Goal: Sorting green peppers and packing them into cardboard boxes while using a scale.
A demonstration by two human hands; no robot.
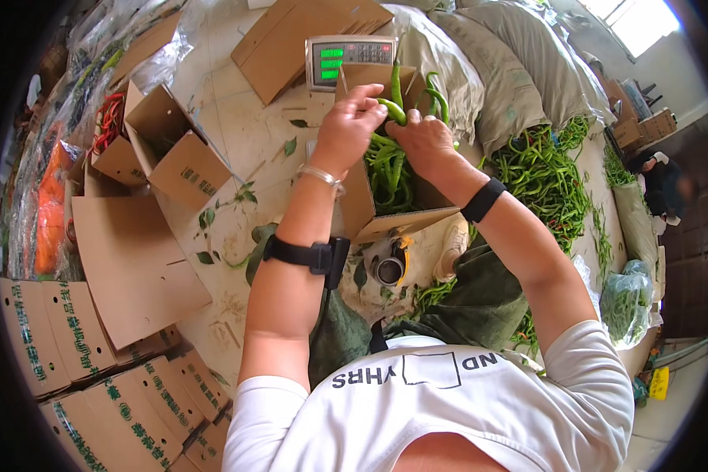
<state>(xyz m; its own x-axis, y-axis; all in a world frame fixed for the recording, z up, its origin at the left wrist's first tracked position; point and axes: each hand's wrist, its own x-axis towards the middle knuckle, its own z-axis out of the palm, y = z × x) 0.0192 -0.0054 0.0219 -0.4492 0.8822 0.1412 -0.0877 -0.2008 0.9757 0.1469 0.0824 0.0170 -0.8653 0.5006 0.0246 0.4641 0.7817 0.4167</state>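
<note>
Both hands are over an open cardboard box (354,203) that holds many long green chili peppers (389,177). My left hand (351,124) is at the box's left side, its fingertips against the end of a thick curved green pepper (393,111). My right hand (422,138) has its fingers closed around green peppers, some of which stick up above it towards the box's far flap. A digital scale's lit display panel (332,63) stands just behind the box. The scale's platform is mostly hidden.
A tape dispenser (389,268) lies near my shoe. A pile of green peppers (543,183) spills from woven sacks (501,88) at the right. Open cartons (192,168), one with red peppers (109,121), stand left, above stacked boxes (112,413). Another person (664,183) is far right.
</note>
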